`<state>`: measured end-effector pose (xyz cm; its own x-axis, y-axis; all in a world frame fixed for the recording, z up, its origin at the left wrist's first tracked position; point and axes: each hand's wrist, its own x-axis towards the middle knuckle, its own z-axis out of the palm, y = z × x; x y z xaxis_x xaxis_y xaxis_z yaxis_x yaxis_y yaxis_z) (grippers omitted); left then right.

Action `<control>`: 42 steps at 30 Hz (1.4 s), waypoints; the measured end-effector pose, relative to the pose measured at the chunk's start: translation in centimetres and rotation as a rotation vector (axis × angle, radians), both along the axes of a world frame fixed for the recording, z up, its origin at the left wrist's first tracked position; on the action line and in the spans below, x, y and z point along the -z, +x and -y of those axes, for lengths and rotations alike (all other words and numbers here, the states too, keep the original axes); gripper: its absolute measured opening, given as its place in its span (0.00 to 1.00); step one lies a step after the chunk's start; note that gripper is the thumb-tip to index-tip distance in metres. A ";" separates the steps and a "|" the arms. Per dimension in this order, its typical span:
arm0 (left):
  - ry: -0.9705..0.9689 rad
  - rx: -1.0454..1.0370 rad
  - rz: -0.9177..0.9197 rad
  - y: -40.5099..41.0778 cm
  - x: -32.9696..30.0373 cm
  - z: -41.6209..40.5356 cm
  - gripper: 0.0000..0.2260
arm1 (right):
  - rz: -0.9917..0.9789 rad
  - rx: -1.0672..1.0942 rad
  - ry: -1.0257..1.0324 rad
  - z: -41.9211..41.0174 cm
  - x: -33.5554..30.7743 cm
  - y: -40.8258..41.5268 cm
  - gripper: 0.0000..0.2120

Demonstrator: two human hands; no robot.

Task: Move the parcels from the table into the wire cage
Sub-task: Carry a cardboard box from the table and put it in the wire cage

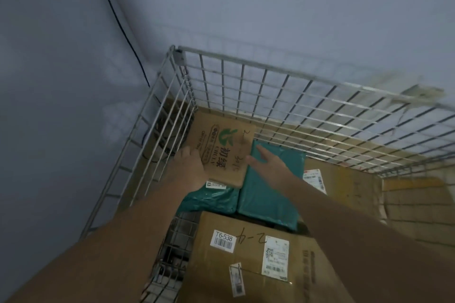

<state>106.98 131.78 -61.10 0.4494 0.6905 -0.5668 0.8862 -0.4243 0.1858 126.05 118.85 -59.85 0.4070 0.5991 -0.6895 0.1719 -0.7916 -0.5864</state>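
I look down into a wire cage (246, 66) set in a corner. Inside lies a brown cardboard box with a green logo (221, 135), resting against the far left corner. My left hand (190, 167) is on that box's left edge, fingers reaching over it. My right hand (270, 161) hovers with straight fingers at the box's right edge, above a teal plastic parcel (268, 194). A second teal bag (211, 199) lies under the box's near end. A large cardboard box labelled T6-538 (248, 263) sits nearest me.
More cardboard boxes (349, 184) fill the cage's right side. Grey walls close in behind and to the left, with a black cable (118, 19) running down the left wall. The cage's near left floor (177, 241) shows bare wire.
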 end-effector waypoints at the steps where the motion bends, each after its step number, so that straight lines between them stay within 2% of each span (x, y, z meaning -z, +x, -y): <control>1: 0.007 0.020 0.007 -0.1 -2.3 -0.2 0.28 | 0.076 -0.080 0.005 -0.2 -2.8 0.7 0.33; 4: 0.028 0.058 0.034 0.4 -11.8 -0.9 0.27 | 0.320 -0.286 0.019 -0.8 -12.7 2.7 0.33; 8: 0.170 0.084 0.093 0.8 -28.2 -1.4 0.27 | 0.586 -0.544 0.026 -2.5 -28.4 4.3 0.35; 14: 0.409 0.044 0.093 -2.4 -53.5 1.5 0.40 | 0.796 -0.768 0.208 -2.2 -52.8 2.2 0.41; 18: 0.609 -0.065 0.124 -7.2 -67.8 8.2 0.40 | 0.886 -0.832 0.389 1.4 -66.3 -1.7 0.42; 22: 0.765 -0.179 0.105 -13.0 -78.1 16.2 0.38 | 0.939 -0.895 0.536 6.3 -76.6 -5.8 0.42; 26: 0.845 -0.307 0.060 -19.1 -84.8 24.1 0.38 | 0.952 -0.946 0.653 10.1 -83.5 -10.5 0.43; 31: 0.896 -0.482 -0.003 -28.0 -89.0 33.7 0.38 | 0.912 -1.070 0.826 14.3 -88.2 -20.7 0.42; 37: 0.945 -0.777 -0.102 -42.5 -90.9 46.9 0.38 | 0.823 -1.329 1.022 20.9 -90.0 -40.1 0.42; 42: 0.937 -1.092 -0.241 -55.0 -90.5 61.0 0.39 | 0.675 -1.609 1.171 30.0 -88.9 -57.6 0.42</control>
